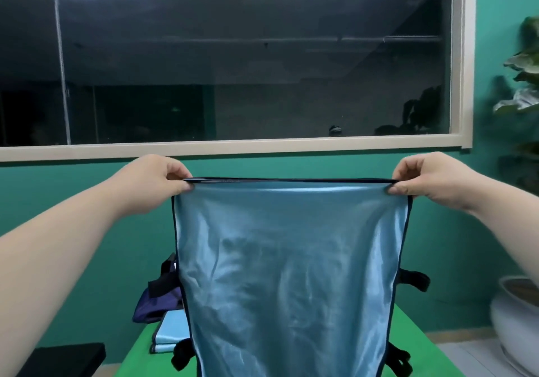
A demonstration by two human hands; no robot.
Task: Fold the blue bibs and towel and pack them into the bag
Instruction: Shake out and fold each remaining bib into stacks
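Two hands are up in front of the wall, well apart, with one blue bib (291, 274) stretched between them. Its top edge, dark-trimmed, runs taut and nearly level from hand to hand. The side edges hang down from the hands, drawing in a little below the corners. The bottom edge is out of view. Black straps (414, 280) stick out from the sides of the bib, below the right hand and lower down on both sides.

The bib hangs over the green table (137, 356). There is open air to the outside of each hand and above them, up to the window sill (262, 146).

Left hand (154, 178): arm reaches forward, fingers curled, thumb and fingertips pinching the bib's top left corner. Right hand (428, 178): same pose mirrored, pinching the top right corner.

Below the left hand, on the table beside the bib's left edge, lies a flat stack of folded light blue cloth (170, 330). Just behind it sits a dark blue bag (157, 306) with black handles. Below the right hand, off the table, stands a white pot (513, 327).
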